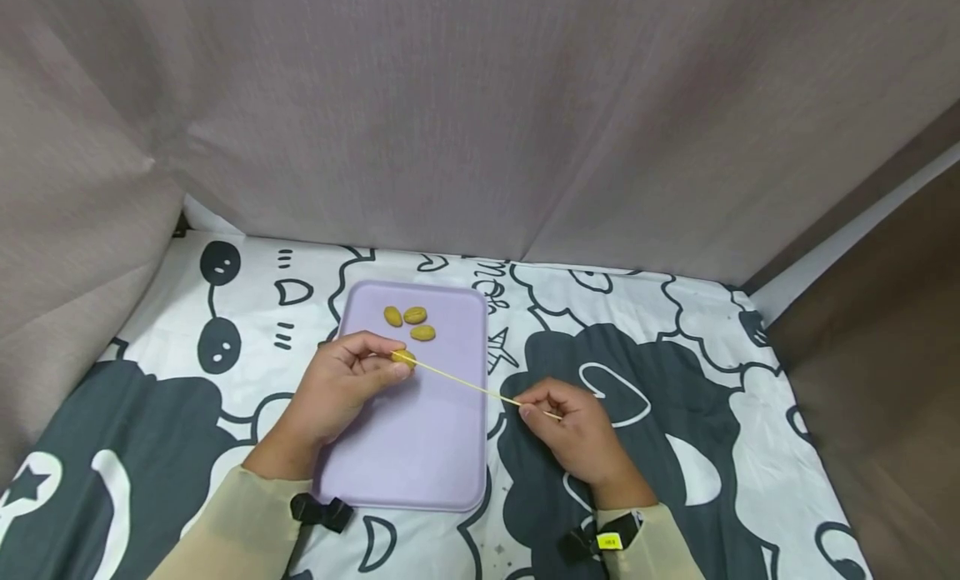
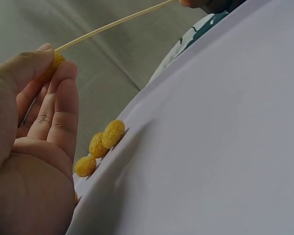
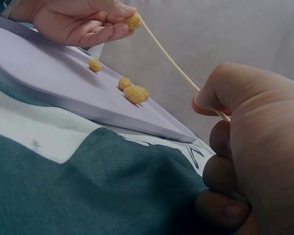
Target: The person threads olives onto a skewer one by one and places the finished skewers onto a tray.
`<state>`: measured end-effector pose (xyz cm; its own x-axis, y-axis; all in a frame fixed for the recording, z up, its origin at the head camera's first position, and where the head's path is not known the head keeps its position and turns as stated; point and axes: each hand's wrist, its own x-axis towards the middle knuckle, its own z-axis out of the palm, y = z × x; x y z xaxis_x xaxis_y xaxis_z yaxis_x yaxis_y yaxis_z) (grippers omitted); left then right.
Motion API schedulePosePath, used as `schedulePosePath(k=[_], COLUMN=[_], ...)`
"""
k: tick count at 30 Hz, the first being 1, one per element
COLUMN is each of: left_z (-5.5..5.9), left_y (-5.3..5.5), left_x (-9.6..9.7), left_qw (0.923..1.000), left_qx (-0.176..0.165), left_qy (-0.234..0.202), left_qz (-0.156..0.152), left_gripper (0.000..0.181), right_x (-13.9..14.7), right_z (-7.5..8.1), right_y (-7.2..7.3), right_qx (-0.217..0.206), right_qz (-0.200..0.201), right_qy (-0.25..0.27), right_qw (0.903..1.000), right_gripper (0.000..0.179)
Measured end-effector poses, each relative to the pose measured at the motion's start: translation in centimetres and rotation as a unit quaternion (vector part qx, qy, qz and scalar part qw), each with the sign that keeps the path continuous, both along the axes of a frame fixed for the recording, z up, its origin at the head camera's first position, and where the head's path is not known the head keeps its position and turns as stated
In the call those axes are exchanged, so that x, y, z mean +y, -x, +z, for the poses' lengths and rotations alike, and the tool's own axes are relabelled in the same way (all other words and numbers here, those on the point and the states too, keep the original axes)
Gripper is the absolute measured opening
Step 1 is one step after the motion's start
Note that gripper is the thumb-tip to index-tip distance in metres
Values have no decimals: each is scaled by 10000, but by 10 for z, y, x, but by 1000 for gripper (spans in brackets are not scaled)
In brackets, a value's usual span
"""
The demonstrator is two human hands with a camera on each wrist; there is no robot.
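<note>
My left hand (image 1: 333, 388) pinches a yellow, wrinkled oval fruit (image 1: 403, 359) between thumb and fingers, above the tray. In my right hand (image 1: 576, 430), thumb and forefinger grip a thin wooden skewer (image 1: 465, 382) past the tray's right side. The skewer slants up to the left and its far end meets the held fruit; whether the tip is inside cannot be told. In the right wrist view the held fruit (image 3: 133, 21) sits at the end of the stick. Several loose fruits (image 1: 415, 315) lie near the tray's far edge.
A lilac rectangular tray (image 1: 420, 463) lies on a black-and-white patterned cloth (image 1: 765, 447). Grey-brown fabric (image 1: 480, 122) hangs behind the table, with more at both sides. Dark wrist cameras are strapped over the beige sleeves (image 1: 232, 530).
</note>
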<state>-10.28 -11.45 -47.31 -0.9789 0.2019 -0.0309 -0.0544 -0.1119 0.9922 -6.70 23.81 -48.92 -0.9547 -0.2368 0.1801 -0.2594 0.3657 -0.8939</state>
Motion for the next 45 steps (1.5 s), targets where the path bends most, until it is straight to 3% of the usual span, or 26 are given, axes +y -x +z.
schedulePosePath(k=[13,24,38,45], left_z=[9,14,14,14], left_y=[-4,-8,-11,-12], left_x=[7,13,19,22], left_qw=[9996,9988,9988,9977], left_qx=[-43,-115,-67,-39], left_qy=[269,445,414,623], left_qz=[-87,-191,-261,-267], left_gripper=[29,30,31,32], right_x=[-3,-7,-16,-20], right_z=[1,3,10,14], right_y=[0,-4,-8,-8], right_qx=[52,-199,121,271], right_qz=[149,-36,-90,-137], right_qy=[-11,-201,-205,-266], right_qw=[9999,9996,9997,9992], right_gripper=[12,8,10,10])
